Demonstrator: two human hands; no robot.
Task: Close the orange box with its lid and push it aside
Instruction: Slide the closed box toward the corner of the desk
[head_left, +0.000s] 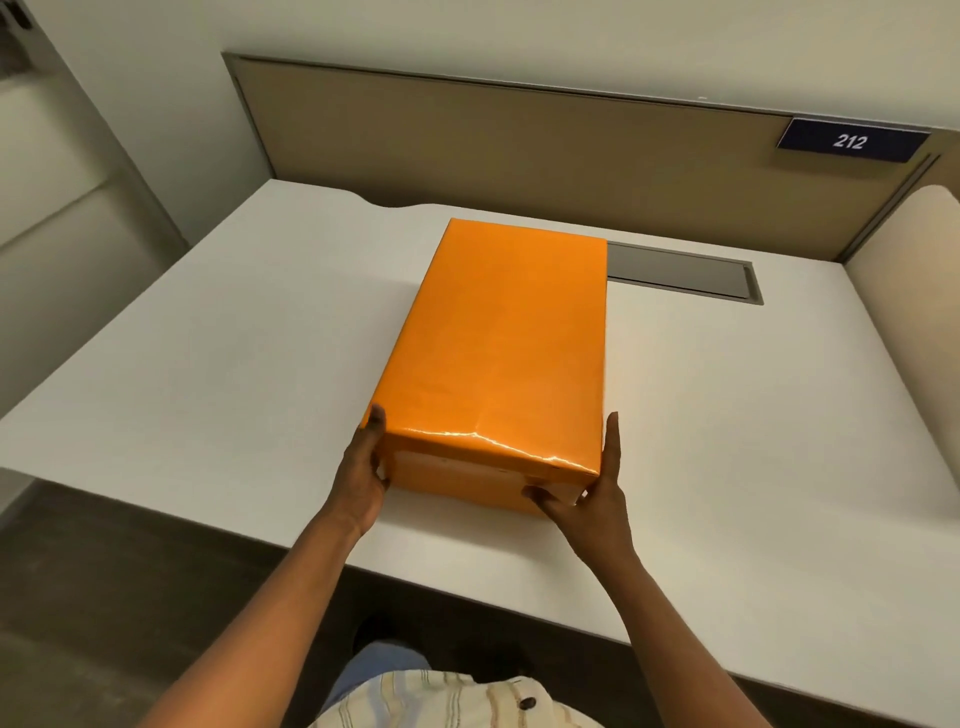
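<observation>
An orange box (501, 353) lies lengthwise on the white desk (208, 353), its glossy orange lid sitting on top and covering it. My left hand (366, 465) presses flat against the box's near left corner, fingers up along the side. My right hand (597, 486) cups the near right corner, thumb on the front face and fingers along the right side. Both hands grip the box between them.
A grey cable slot (685, 273) is set into the desk just behind and to the right of the box. A tan partition panel (519, 150) with a "212" sign (852, 141) backs the desk. The desk's front edge runs close under my forearms.
</observation>
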